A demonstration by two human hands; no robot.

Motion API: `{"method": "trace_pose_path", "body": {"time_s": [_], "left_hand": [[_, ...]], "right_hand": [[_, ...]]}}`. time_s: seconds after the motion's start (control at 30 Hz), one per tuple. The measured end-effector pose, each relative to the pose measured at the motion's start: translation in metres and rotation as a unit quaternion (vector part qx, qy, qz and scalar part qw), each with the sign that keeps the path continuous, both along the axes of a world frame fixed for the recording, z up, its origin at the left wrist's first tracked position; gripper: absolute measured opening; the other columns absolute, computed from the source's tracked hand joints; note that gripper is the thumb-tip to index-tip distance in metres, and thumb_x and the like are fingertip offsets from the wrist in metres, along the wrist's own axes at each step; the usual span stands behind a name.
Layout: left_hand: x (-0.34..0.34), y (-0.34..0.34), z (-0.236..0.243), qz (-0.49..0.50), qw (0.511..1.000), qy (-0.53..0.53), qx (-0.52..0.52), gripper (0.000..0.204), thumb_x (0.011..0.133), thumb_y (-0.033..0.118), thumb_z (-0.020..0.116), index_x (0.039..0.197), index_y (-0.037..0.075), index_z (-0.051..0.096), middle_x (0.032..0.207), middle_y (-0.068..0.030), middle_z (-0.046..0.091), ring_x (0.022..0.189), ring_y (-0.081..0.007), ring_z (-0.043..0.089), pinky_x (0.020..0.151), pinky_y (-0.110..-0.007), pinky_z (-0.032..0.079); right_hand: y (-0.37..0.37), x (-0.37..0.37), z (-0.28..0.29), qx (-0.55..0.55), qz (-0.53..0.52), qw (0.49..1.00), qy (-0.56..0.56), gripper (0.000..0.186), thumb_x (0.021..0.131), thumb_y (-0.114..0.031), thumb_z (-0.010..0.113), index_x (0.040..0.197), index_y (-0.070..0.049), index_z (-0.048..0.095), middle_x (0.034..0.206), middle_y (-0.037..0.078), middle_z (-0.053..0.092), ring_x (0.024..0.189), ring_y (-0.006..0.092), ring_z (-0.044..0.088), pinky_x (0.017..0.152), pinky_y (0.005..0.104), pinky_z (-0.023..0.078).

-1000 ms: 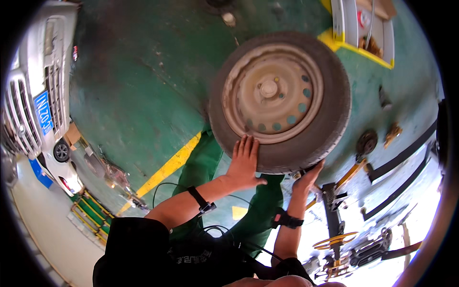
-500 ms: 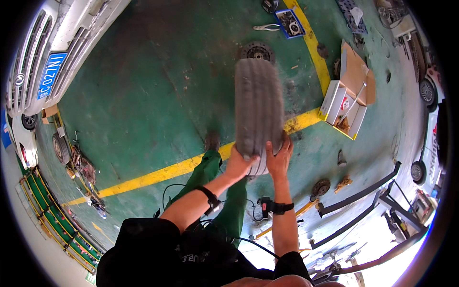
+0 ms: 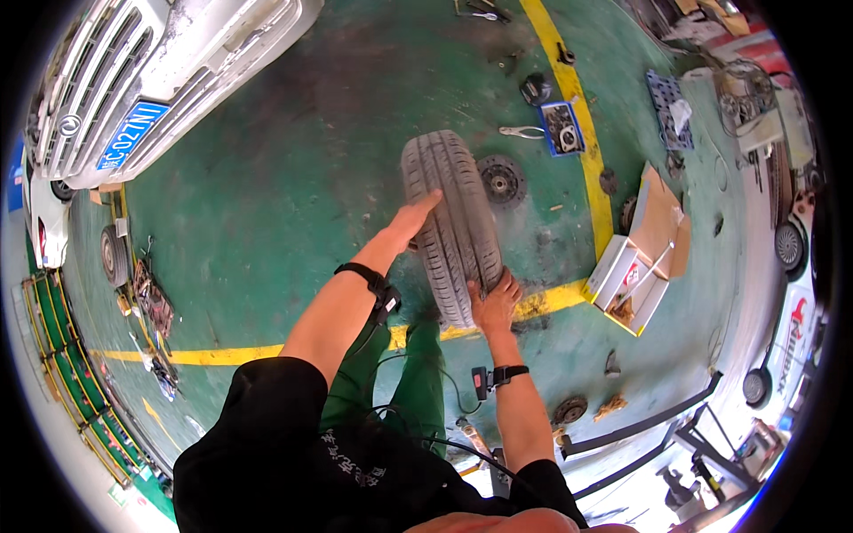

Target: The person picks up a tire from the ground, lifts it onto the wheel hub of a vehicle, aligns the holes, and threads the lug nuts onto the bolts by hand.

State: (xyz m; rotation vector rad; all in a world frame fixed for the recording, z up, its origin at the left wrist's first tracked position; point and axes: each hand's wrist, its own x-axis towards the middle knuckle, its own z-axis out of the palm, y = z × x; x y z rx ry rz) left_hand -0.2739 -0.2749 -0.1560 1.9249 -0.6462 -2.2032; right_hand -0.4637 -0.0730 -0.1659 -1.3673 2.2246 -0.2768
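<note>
A dark grey car tire (image 3: pixel 455 226) stands on edge in front of me, tread up, its far end leaning left. My left hand (image 3: pixel 414 222) grips its left side, thumb on the tread and other fingers mostly hidden behind the sidewall. Around the near right edge, the fingers of my right hand (image 3: pixel 496 300) are wrapped, with the thumb on the tread. Whether the tire touches the floor, I cannot tell. Just right of it lies a dark round slotted metal disc (image 3: pixel 503 182), apart from both hands.
Pliers (image 3: pixel 521 132) and a blue tray of metal parts (image 3: pixel 562 130) lie beyond the disc. An opened cardboard box (image 3: pixel 659 222) sits to the right. A white vehicle front (image 3: pixel 213 67) stands far left. Black metal bars (image 3: pixel 644 420) extend at the near right.
My left hand has moved from the tire's near end up along its left side. The tire's far end has swung left, uncovering the metal disc. My view has also shifted.
</note>
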Motion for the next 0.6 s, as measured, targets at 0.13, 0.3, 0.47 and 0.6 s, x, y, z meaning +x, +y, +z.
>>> {"method": "trace_pose_path", "body": {"time_s": [0.13, 0.3, 0.47, 0.6], "left_hand": [[-0.004, -0.062, 0.018, -0.075, 0.997, 0.031, -0.015, 0.111, 0.076, 0.077, 0.061, 0.143, -0.008, 0.036, 0.139, -0.0233, 0.048, 0.127, -0.0361, 0.049, 0.100, -0.058, 0.039], [0.010, -0.101, -0.008, -0.065, 0.993, -0.048, -0.089, 0.122, 0.075, 0.065, 0.073, 0.142, -0.017, 0.014, 0.137, -0.0295, 0.045, 0.127, -0.0336, 0.047, 0.108, -0.041, 0.038], [0.033, -0.070, 0.000, -0.173, 0.983, -0.024, -0.047, 0.128, 0.071, 0.061, 0.079, 0.143, -0.018, 0.009, 0.147, -0.0367, 0.029, 0.138, -0.0407, 0.034, 0.114, -0.040, 0.031], [0.048, -0.126, -0.004, -0.193, 0.975, -0.062, -0.090, 0.133, 0.067, 0.063, 0.081, 0.142, -0.019, 0.008, 0.146, -0.0393, 0.028, 0.137, -0.0430, 0.034, 0.114, -0.042, 0.031]], "right_hand": [[-0.034, 0.034, 0.005, 0.044, -0.089, 0.992, -0.073, 0.101, 0.083, -0.061, 0.063, 0.145, 0.005, 0.018, 0.144, 0.031, 0.030, 0.134, 0.0479, 0.030, 0.110, 0.0560, 0.029], [-0.151, 0.054, 0.022, 0.106, -0.128, 0.985, -0.051, 0.099, 0.086, -0.065, 0.057, 0.145, 0.006, 0.021, 0.141, 0.031, 0.036, 0.132, 0.0471, 0.036, 0.108, 0.0549, 0.032], [-0.355, 0.024, 0.023, 0.117, -0.107, 0.985, -0.070, 0.094, 0.089, -0.063, 0.053, 0.143, 0.010, 0.030, 0.137, 0.034, 0.044, 0.128, 0.0496, 0.043, 0.105, 0.0524, 0.037], [-0.417, 0.002, 0.049, 0.035, -0.142, 0.967, -0.210, 0.087, 0.093, -0.061, 0.048, 0.143, 0.009, 0.032, 0.140, 0.030, 0.047, 0.127, 0.0453, 0.047, 0.105, 0.0487, 0.037]]}}
